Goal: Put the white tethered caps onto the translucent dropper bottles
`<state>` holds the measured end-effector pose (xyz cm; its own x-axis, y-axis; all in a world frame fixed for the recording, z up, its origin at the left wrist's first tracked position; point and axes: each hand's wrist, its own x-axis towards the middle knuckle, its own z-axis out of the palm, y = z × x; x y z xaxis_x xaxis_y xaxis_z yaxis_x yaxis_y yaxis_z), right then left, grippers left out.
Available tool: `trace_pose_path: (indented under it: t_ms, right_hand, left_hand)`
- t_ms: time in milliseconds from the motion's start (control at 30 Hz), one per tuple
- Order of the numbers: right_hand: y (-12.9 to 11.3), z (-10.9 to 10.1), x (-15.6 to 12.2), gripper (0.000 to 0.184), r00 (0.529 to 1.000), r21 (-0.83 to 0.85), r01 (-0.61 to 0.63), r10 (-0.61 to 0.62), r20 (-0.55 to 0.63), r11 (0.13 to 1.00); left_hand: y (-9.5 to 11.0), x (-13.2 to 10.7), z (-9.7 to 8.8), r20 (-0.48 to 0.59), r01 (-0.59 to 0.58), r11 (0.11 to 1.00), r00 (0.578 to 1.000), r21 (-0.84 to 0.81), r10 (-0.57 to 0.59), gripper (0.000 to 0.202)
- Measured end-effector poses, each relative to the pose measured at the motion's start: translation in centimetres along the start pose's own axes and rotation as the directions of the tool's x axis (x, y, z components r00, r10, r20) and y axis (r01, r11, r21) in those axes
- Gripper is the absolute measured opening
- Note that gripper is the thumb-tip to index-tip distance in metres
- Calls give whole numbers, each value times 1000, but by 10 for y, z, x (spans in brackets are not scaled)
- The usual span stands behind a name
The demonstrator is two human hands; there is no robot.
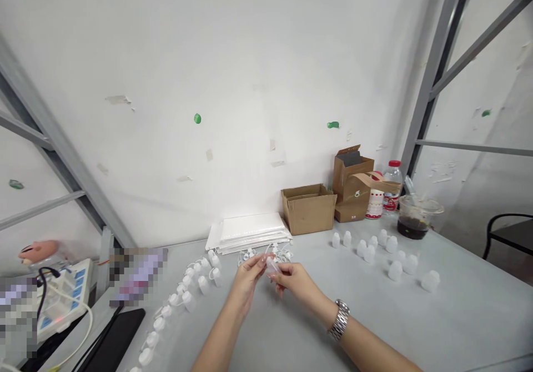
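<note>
Both of my hands meet over the grey table [458,316] near its middle. My right hand [295,280], with a metal watch on its wrist, pinches a small clear plastic bottle [272,266]. My left hand [246,279] has its fingertips closed on the same bottle's top end. A pile of small white caps with loops [270,252] lies just behind the hands. A curved row of capped white bottles [183,297] runs along the left. Several more white bottles [387,252] stand upright to the right.
A stack of white bags [250,230] lies against the wall. Beside it stand an open cardboard box [308,208], a smaller box [352,186], a water bottle [392,186] and a cup of dark liquid [416,216]. A power strip [62,297] and a black object [114,341] are at left.
</note>
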<state>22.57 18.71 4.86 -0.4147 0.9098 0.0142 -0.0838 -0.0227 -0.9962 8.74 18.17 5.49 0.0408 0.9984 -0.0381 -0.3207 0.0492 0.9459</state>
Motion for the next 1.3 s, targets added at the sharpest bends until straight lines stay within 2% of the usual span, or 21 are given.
trace_pose_path:
  t_ms: [133, 333, 433, 500, 600, 667, 733, 867, 967, 1067, 1133, 1200, 1300]
  right_hand:
    - [0, 0, -1, 36, 998, 39, 30, -32, 46, 999]
    - [-13, 0, -13, 29, 965, 339, -120, 29, 260, 933]
    - [-13, 0, -14, 27, 938, 396, -151, 4, 348, 906]
    - [-10, 0, -13, 25, 935, 403, -153, 1, 354, 903]
    - [-5, 1, -8, 27, 968, 342, -98, 10, 249, 934]
    - [-3, 3, -5, 31, 994, 242, -19, -8, 110, 970]
    - [-1, 5, -4, 32, 999, 91, 49, -47, -24, 995]
    - [-2, 9, -9, 24, 957, -255, 144, -200, -208, 956]
    - [-3, 10, -13, 19, 925, -383, 190, -296, -239, 904]
    - [-3, 7, -10, 29, 961, -258, 167, -216, -175, 951]
    - [-3, 5, -7, 37, 992, -85, 113, -117, -42, 990]
    - [-3, 2, -4, 39, 995, 63, 60, -64, 71, 996]
    - [-4, 1, -5, 34, 990, 200, 4, -31, 135, 980]
  left_hand:
    - [3, 0, 0, -4, 19, 999, 1000, -35, -19, 31]
    - [7, -6, 1, 106, 113, 975, 990, -192, -94, 25]
    - [7, -9, 0, 143, 160, 960, 981, -229, -129, 19]
    - [7, -10, 0, 156, 176, 954, 978, -244, -141, 18]
    - [5, -8, -1, 142, 161, 953, 982, -256, -128, 21]
    - [5, -6, -1, 127, 138, 959, 986, -248, -109, 23]
    - [6, -5, -1, 114, 109, 966, 990, -233, -84, 26]
    - [6, -4, 3, 82, 56, 978, 996, -199, -40, 27]
    - [5, -5, 4, 59, 41, 982, 998, -182, -31, 26]
    - [5, -5, 6, 58, 52, 983, 997, -177, -42, 26]
    - [6, -6, 6, 69, 57, 985, 996, -160, -47, 25]
    - [7, -6, 6, 79, 61, 988, 996, -145, -50, 25]
    - [8, -7, 6, 71, 80, 986, 995, -144, -71, 28]
